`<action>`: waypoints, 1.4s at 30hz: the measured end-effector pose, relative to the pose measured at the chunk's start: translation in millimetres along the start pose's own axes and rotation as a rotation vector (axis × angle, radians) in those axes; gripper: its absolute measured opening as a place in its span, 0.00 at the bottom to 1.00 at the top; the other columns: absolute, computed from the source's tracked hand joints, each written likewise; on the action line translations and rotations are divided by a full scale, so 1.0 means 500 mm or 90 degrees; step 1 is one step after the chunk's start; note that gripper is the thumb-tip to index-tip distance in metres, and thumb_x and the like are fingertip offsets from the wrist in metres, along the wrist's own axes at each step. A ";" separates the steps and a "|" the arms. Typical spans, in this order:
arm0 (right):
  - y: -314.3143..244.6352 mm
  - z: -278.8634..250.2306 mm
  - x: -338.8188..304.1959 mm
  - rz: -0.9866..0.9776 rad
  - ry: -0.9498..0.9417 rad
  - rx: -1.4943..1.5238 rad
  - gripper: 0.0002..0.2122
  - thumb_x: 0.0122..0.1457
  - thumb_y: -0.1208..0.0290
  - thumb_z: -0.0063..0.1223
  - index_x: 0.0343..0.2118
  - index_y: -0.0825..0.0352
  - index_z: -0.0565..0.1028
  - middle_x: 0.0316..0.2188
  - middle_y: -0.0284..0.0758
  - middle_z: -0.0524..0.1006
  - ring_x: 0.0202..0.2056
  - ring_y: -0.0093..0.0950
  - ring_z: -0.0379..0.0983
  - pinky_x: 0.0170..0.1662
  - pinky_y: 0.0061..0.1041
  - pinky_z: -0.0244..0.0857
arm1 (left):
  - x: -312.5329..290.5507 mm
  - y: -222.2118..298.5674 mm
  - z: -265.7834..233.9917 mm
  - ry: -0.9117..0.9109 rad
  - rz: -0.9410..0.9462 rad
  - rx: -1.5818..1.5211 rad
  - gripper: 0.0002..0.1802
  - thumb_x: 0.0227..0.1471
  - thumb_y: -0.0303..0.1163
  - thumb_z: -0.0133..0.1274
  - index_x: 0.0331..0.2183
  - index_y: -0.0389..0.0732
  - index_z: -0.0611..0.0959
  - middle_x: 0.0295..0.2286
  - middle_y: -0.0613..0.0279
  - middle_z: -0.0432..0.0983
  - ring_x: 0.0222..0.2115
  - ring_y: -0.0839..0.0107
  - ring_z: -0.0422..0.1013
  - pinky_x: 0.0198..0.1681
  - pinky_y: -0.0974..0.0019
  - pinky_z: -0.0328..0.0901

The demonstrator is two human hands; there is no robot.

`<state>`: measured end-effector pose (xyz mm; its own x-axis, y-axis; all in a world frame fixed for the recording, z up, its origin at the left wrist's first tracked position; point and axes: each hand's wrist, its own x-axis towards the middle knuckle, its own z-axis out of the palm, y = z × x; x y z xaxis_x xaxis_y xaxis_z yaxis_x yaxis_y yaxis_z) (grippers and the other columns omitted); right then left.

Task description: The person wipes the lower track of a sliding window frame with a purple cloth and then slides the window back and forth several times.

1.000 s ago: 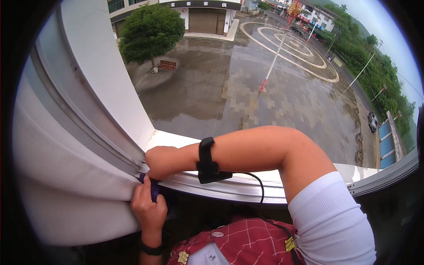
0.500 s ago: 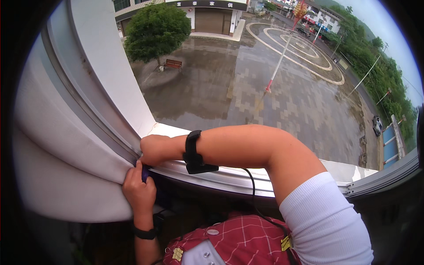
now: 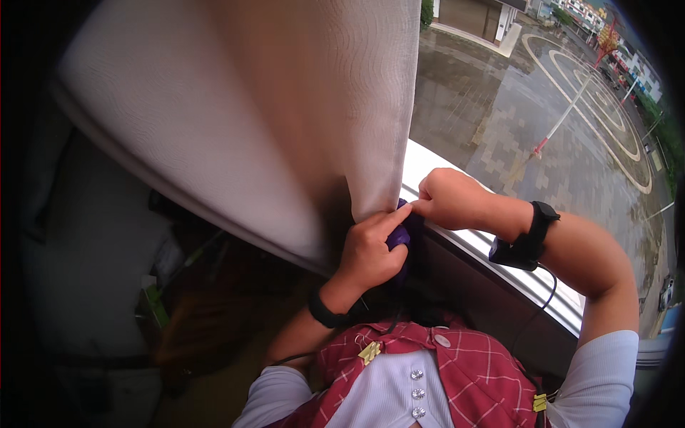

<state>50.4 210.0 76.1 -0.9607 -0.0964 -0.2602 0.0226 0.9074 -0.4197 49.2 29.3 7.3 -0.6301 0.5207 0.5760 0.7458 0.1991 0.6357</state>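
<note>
The purple cloth [image 3: 397, 237] is bunched at the left hand [image 3: 371, 253], beside the window sill [image 3: 467, 241]. The left grip seems curled around the cloth, with its pointing finger stretched toward the right hand. The right hand [image 3: 449, 200] is bent over the sill, and its fingertips meet that finger or come very near it. I cannot tell if the right grip pinches any cloth.

To do this well, I think it helps to keep the cloth in a snug bunch, so one finger can push it down into small corners. The curtain [image 3: 178, 157] hangs right against the left hand, so it is best kept out from under the cloth. Leaning out too far could be risky.

The curtain hides the left end of the sill. The left hand covers much of the cloth. The room at lower left is too dark to make out.
</note>
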 end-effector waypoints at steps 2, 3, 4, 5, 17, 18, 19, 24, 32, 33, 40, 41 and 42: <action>0.001 0.006 -0.007 0.024 0.010 0.026 0.13 0.47 0.63 0.55 0.22 0.71 0.78 0.23 0.48 0.76 0.28 0.44 0.74 0.33 0.37 0.67 | -0.009 -0.008 -0.009 0.010 -0.084 -0.043 0.36 0.33 0.18 0.49 0.51 0.38 0.72 0.25 0.54 0.76 0.26 0.66 0.73 0.34 0.69 0.67; 0.005 0.012 -0.014 0.018 0.032 0.039 0.12 0.47 0.64 0.54 0.21 0.70 0.77 0.21 0.46 0.75 0.26 0.43 0.73 0.31 0.37 0.66 | -0.009 -0.009 -0.009 0.023 -0.173 -0.102 0.39 0.34 0.17 0.48 0.55 0.39 0.68 0.24 0.56 0.76 0.25 0.71 0.73 0.35 0.71 0.67; 0.009 0.018 -0.021 0.013 0.053 0.051 0.11 0.48 0.65 0.54 0.20 0.69 0.76 0.19 0.45 0.74 0.25 0.42 0.72 0.30 0.36 0.64 | -0.010 -0.030 -0.010 0.031 -0.199 -0.093 0.45 0.35 0.17 0.48 0.59 0.38 0.58 0.20 0.58 0.73 0.21 0.69 0.72 0.31 0.70 0.67; 0.012 0.024 -0.027 0.027 0.057 0.059 0.11 0.48 0.65 0.54 0.20 0.69 0.76 0.19 0.45 0.74 0.25 0.42 0.72 0.30 0.36 0.64 | -0.007 -0.044 -0.016 0.054 -0.215 -0.096 0.49 0.35 0.17 0.49 0.61 0.35 0.50 0.20 0.59 0.73 0.21 0.71 0.70 0.30 0.71 0.66; -0.006 0.057 -0.094 -0.116 0.203 0.084 0.08 0.47 0.69 0.54 0.19 0.67 0.72 0.18 0.43 0.73 0.23 0.43 0.71 0.27 0.37 0.65 | -0.043 -0.043 -0.068 0.176 -0.321 -0.230 0.51 0.35 0.13 0.45 0.61 0.33 0.41 0.26 0.56 0.75 0.26 0.76 0.69 0.34 0.75 0.65; -0.014 0.052 -0.106 -0.142 0.225 0.115 0.07 0.47 0.69 0.55 0.20 0.68 0.72 0.19 0.42 0.73 0.23 0.42 0.71 0.26 0.36 0.65 | -0.044 -0.041 -0.070 0.182 -0.321 -0.265 0.49 0.36 0.12 0.44 0.61 0.32 0.44 0.26 0.56 0.75 0.27 0.77 0.69 0.34 0.76 0.64; -0.020 0.049 -0.116 -0.168 0.246 0.147 0.07 0.47 0.70 0.55 0.21 0.68 0.72 0.20 0.41 0.73 0.22 0.41 0.71 0.25 0.35 0.65 | -0.044 -0.041 -0.074 0.183 -0.322 -0.272 0.49 0.36 0.12 0.44 0.61 0.32 0.44 0.26 0.56 0.75 0.27 0.77 0.69 0.34 0.76 0.64; -0.043 0.043 -0.150 -0.249 0.328 0.073 0.07 0.46 0.74 0.58 0.23 0.66 0.71 0.19 0.38 0.71 0.20 0.37 0.69 0.23 0.31 0.63 | -0.042 -0.041 -0.087 0.145 -0.298 -0.352 0.38 0.36 0.12 0.44 0.55 0.32 0.63 0.29 0.57 0.76 0.29 0.79 0.69 0.36 0.77 0.63; -0.056 0.053 -0.225 -0.268 0.454 0.012 0.08 0.44 0.78 0.61 0.25 0.67 0.71 0.18 0.36 0.68 0.18 0.33 0.67 0.20 0.29 0.61 | -0.006 -0.021 -0.081 0.002 -0.233 -0.446 0.20 0.34 0.14 0.47 0.36 0.32 0.80 0.31 0.57 0.75 0.34 0.73 0.70 0.42 0.73 0.63; -0.051 0.055 -0.240 -0.246 0.461 0.004 0.08 0.44 0.78 0.61 0.25 0.67 0.71 0.18 0.36 0.68 0.18 0.33 0.67 0.20 0.29 0.61 | 0.002 -0.019 -0.071 -0.038 -0.186 -0.445 0.19 0.34 0.14 0.47 0.34 0.32 0.79 0.31 0.57 0.75 0.34 0.72 0.70 0.42 0.72 0.63; -0.034 0.126 -0.287 -0.180 0.588 -0.001 0.08 0.46 0.76 0.61 0.25 0.67 0.71 0.19 0.35 0.68 0.19 0.31 0.68 0.19 0.27 0.61 | 0.043 0.038 -0.023 -0.242 -0.196 -0.541 0.14 0.34 0.22 0.52 0.31 0.33 0.78 0.29 0.59 0.73 0.32 0.73 0.68 0.40 0.72 0.61; -0.036 0.138 -0.282 -0.183 0.589 0.004 0.08 0.45 0.76 0.61 0.25 0.68 0.72 0.20 0.35 0.70 0.19 0.30 0.69 0.19 0.26 0.62 | 0.041 0.051 -0.023 -0.258 -0.241 -0.535 0.14 0.35 0.24 0.54 0.31 0.33 0.78 0.29 0.60 0.73 0.32 0.74 0.68 0.41 0.72 0.61; -0.037 0.151 -0.279 -0.187 0.597 0.008 0.07 0.47 0.75 0.60 0.25 0.68 0.71 0.20 0.34 0.69 0.19 0.30 0.68 0.19 0.26 0.62 | 0.043 0.065 -0.015 -0.282 -0.230 -0.509 0.13 0.35 0.24 0.55 0.30 0.34 0.78 0.28 0.61 0.73 0.31 0.75 0.67 0.40 0.72 0.61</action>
<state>204.8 176.1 54.7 -0.7586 0.0519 0.6495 -0.2540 0.8944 -0.3681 58.5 40.4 44.3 -0.5317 0.8357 0.1378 0.0558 -0.1277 0.9902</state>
